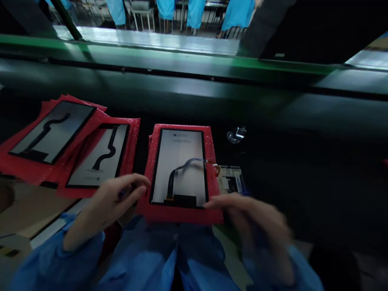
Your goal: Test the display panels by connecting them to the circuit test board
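A display panel (pixel 184 147) lies back side up on a red bubble-wrap bag (pixel 182 216) in front of me. Its dark ribbon cable (pixel 178 167) curves off to the right, toward a small circuit board (pixel 230 178). My left hand (pixel 112 202) is beside the bag's left edge, fingers loosely bent and thumb apart from the index. My right hand (pixel 260 218), smeared by motion, stretches its index finger to the panel's lower right corner; its other fingers are blurred. Something dark blue shows by the fingers of both hands, too unclear to name.
To the left, two more panels with dark cables, a farther panel (pixel 57 129) and a nearer panel (pixel 103 157), lie on overlapping red bags. A small shiny object (pixel 236 134) sits on the black surface. A green-edged rail (pixel 194 60) runs across the back. Cardboard (pixel 33 206) is at lower left.
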Demonstrator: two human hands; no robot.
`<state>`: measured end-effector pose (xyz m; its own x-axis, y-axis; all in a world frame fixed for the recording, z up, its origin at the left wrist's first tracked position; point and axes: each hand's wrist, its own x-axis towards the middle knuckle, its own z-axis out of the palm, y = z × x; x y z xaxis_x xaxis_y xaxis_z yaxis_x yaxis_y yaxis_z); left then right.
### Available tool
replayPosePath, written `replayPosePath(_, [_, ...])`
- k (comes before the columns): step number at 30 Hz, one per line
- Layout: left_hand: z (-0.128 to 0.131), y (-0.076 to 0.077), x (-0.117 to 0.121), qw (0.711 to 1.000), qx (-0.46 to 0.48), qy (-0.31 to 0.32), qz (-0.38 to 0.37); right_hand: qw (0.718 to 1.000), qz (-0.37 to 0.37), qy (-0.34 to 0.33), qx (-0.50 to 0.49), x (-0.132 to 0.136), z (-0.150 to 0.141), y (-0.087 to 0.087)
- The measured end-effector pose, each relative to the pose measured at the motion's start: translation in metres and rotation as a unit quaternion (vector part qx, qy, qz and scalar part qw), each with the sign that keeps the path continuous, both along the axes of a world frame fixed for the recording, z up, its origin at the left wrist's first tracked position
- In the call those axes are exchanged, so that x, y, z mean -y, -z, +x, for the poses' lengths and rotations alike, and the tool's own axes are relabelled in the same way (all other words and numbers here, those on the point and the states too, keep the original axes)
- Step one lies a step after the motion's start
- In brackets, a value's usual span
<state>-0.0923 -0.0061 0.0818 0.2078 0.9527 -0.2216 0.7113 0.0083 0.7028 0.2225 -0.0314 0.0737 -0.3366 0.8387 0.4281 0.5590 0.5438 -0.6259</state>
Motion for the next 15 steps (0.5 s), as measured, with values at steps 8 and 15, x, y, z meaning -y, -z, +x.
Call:
replayPosePath(8, [0.014, 0.041, -0.001, 0.995, -0.064, 0.008, -0.081, 0.99, -0.004, -0.029, 0.136, -0.007, -0.047, 0.07])
replayPosePath(15, [0.018, 0.04, -0.014, 0.995, -0.061, -0.003, -0.081, 0.992, 0.026, -0.017, 0.118, -0.005, -0.05, 0.077])
